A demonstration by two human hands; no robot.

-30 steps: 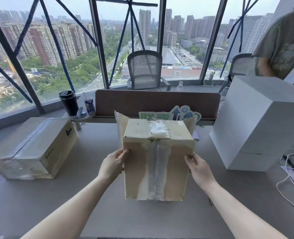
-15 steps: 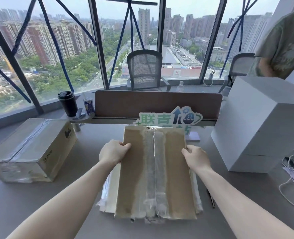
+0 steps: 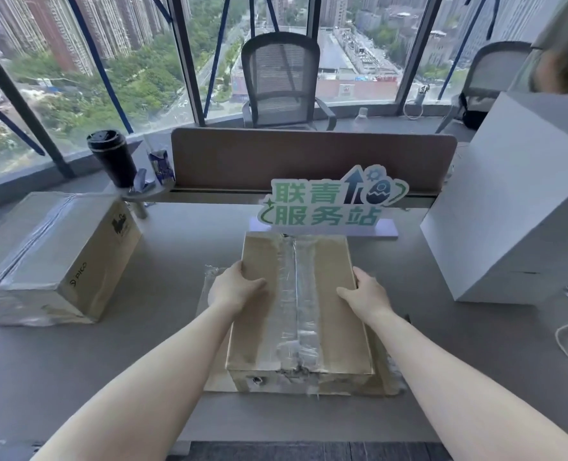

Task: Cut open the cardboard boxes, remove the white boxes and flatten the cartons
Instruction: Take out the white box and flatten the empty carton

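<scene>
Pressing down on a collapsed carton (image 3: pixel 300 307) with both hands, so that the folded panels stay flat against the desk (image 3: pixel 162 247) rather than springing back up. Left hand (image 3: pixel 239 289) laid on the carton's left edge, thumb over the top face and fingers wrapped round the side, gripping the edge. Right hand (image 3: pixel 364 294) mirrored on the opposite edge, thumb on top, fingers curled over the side; how far under they reach cannot be told. Taped seam (image 3: pixel 297 294) running lengthwise midway between the two grips, left clear, likely because glossy tape offers poor purchase. Loose flaps (image 3: pixel 221 380) and tape splayed out beneath the hands on both sides, squeezed under the top panel. Judged as the flattening step for this carton, nearly done.

Well out to the left of the left grip, a second brown carton (image 3: pixel 53 257), sealed with tape and standing full height, evidently waiting to be cut. Well out to the right of the right grip, a large white box (image 3: pixel 509 207), set apart from the work. Beyond the fingertips, a green and white sign (image 3: pixel 329 204) just behind the carton's far edge, then a brown divider (image 3: pixel 309 158). Farther past the left grip, a black tumbler (image 3: pixel 112 158). No cutting tool visible anywhere near either hand.
</scene>
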